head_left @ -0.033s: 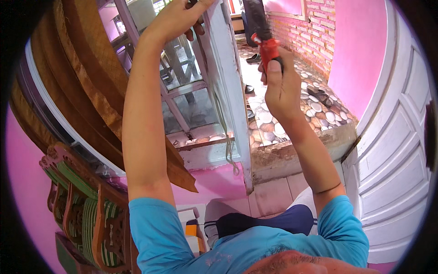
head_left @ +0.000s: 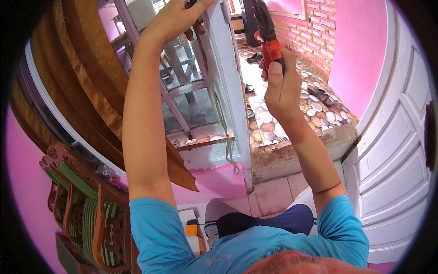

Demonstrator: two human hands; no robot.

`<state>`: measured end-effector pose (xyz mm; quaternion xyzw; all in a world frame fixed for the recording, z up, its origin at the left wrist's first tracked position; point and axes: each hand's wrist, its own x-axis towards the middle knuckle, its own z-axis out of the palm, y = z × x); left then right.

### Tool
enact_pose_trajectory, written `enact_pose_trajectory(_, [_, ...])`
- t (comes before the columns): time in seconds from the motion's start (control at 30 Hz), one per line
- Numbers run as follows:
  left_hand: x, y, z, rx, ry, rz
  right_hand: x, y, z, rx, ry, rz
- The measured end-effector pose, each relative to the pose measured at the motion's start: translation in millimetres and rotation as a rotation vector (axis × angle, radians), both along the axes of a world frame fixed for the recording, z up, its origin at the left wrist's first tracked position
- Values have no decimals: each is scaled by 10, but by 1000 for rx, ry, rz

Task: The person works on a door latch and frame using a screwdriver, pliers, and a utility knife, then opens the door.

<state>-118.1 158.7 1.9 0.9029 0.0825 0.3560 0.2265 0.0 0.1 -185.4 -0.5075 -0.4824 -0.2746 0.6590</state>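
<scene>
My right hand (head_left: 282, 80) is wrapped round the red-and-black handles of a pair of pliers (head_left: 273, 48). Their dark jaws point up, in front of the open doorway. My left hand (head_left: 180, 20) is raised at the top edge, against the white window frame (head_left: 216, 55). Its fingers are curled and its thumb stretches toward the frame. A dark bit shows between the fingers, but what they hold is cut off and cannot be made out. A pale cord (head_left: 223, 118) hangs down the frame below that hand, its loose end looped near the bottom.
Brown curtains (head_left: 86, 73) hang at the left, above a carved wooden chair (head_left: 98, 219) with green stripes. A white panelled door (head_left: 397, 150) stands at the right. Beyond a raised sill (head_left: 301, 148), shoes (head_left: 319, 96) lie on a pebble-patterned floor, beside a brick wall (head_left: 315, 36).
The pliers have tipped slightly to the right in my right hand, and their jaws show more sharply than before. My left hand stays in place.
</scene>
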Motion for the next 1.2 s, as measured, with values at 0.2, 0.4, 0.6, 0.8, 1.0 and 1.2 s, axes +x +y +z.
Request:
enact_pose_trajectory(0.2, [31,31,11,0,-26,-21,104,-33,89,-195,-32,-133])
enact_pose_trajectory(0.4, [40,56,8,-35,-12,-31,93,-67,180,-384,-13,-186])
enact_pose_trajectory(0.6, [43,17,15,-19,-5,-50,85,-66,207,-168,-95,-229])
enact_pose_trajectory(0.8, [-33,23,-32,-25,-22,3,-184,-398,152,-139,28,-37])
enact_pose_trajectory(1.0, [152,36,-427,128,-250,105,-88,-631,-360,-221,783,724])
enact_pose_trajectory(1.2, [177,-102,-451,174,-251,49,14,-456,-323,-178,726,783])
